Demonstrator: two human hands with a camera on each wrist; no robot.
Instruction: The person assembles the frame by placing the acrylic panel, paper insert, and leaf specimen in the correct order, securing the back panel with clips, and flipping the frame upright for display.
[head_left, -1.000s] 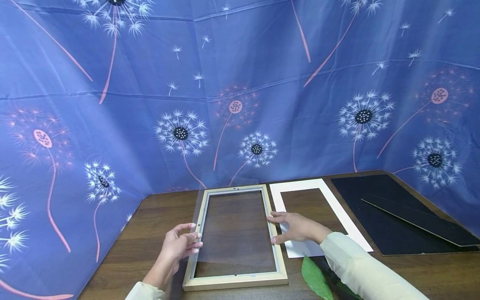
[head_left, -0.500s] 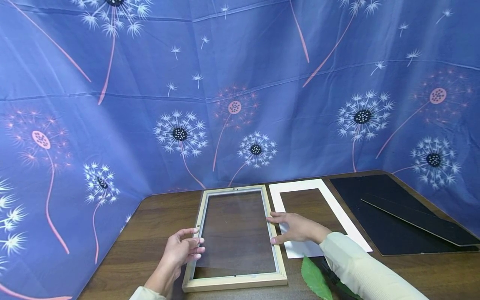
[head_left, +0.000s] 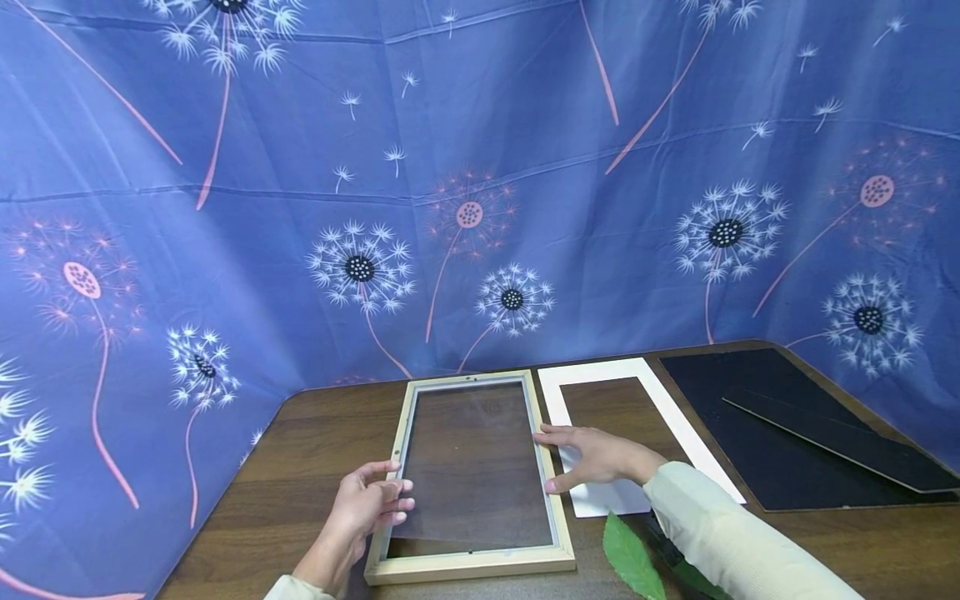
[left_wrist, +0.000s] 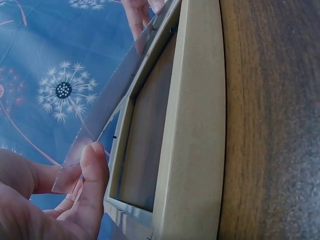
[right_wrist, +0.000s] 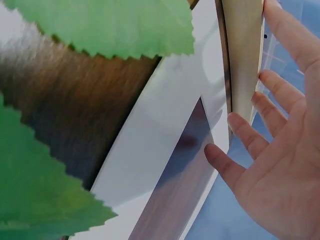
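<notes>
A light wooden picture frame (head_left: 474, 567) lies flat on the table, its inner opening facing up. My left hand (head_left: 360, 507) is at its left side and pinches a corner of a clear plastic sheet (left_wrist: 84, 145) between thumb and fingers. In the left wrist view, this sheet slants just above the frame; its outline is hard to see in the head view. Across the frame, my right hand (head_left: 600, 455) has its fingers spread, with the fingertips touching the right side. Seen from the right wrist, those fingers are nearly straight and grip nothing.
A white mat (head_left: 600, 372) with a cut-out window lies right of the frame. Farther right is a black backing board (head_left: 720, 375) with a raised flap (head_left: 847, 442). Green leaves (head_left: 630, 554) lie under the right forearm. A blue dandelion-print cloth (head_left: 420, 125) hangs behind the table.
The clear sheet has come down and to the right, closer over the frame's opening. My left hand has shifted slightly right and toward me with it. My right hand has barely moved.
</notes>
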